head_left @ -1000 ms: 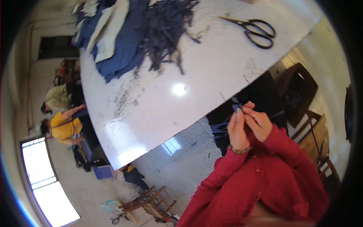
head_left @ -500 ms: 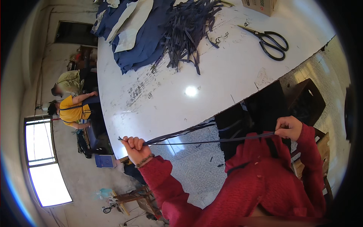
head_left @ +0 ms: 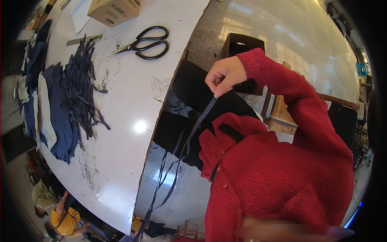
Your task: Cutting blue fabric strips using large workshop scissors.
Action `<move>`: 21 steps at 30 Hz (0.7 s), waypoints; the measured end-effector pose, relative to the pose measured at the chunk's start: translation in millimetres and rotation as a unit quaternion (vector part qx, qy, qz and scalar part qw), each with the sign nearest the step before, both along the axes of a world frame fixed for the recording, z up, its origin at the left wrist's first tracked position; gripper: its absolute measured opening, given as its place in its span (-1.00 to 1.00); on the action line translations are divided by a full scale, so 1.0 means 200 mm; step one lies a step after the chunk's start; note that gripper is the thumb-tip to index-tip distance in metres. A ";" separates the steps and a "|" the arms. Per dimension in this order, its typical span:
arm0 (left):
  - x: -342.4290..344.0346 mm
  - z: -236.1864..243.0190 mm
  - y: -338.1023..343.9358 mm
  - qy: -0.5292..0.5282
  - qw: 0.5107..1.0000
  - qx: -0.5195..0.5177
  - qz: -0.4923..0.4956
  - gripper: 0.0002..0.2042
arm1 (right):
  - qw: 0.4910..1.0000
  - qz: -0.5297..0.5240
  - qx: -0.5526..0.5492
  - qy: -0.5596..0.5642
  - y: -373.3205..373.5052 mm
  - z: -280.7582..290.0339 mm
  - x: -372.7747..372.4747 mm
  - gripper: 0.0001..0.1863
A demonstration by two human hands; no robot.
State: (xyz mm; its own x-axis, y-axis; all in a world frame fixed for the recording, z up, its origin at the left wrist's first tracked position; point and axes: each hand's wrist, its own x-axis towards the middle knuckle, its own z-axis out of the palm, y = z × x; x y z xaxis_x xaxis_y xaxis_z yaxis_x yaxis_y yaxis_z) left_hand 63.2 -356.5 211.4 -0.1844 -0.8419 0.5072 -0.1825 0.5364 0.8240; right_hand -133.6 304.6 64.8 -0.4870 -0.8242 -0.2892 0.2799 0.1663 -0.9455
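A dark strip runs from the right hand down toward 7 o'clock, hanging past the desk edge. The right fingers pinch its upper end. The left hand is out of view. On the desk, scissors lie at 11 o'clock, a box beyond them, and a heap of dark strips sits at 9 o'clock beside blue cloth.

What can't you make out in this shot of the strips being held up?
- Left hand: not in the head view; the strips run off the lower edge.
- Right hand: its grip on the strips hides behind curled fingers.
- Strip count: too thin and overlapping.
- Box: cut off by the top edge.
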 end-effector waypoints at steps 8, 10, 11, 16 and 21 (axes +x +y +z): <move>-0.28 -0.43 1.51 -0.132 0.889 0.147 -0.414 -0.66 | 0.940 0.085 0.069 0.322 -0.44 0.25 0.06 -0.77; -0.34 -0.52 1.80 -0.140 0.804 0.289 -0.500 -0.69 | 0.921 0.097 0.061 0.373 -0.53 0.25 0.13 -0.79; -0.35 -0.55 1.86 -0.208 0.791 0.286 -0.499 -0.71 | 0.913 0.102 0.125 0.375 -0.55 0.30 0.18 -0.81; -0.22 -0.66 1.80 -0.301 0.755 0.262 -0.520 -0.72 | 0.963 -0.007 0.093 0.251 -0.58 0.12 0.41 -0.79; -0.19 -0.67 1.45 -0.388 0.797 0.240 -0.396 -0.70 | 0.976 -0.085 0.034 0.196 -0.56 -0.10 0.63 -0.78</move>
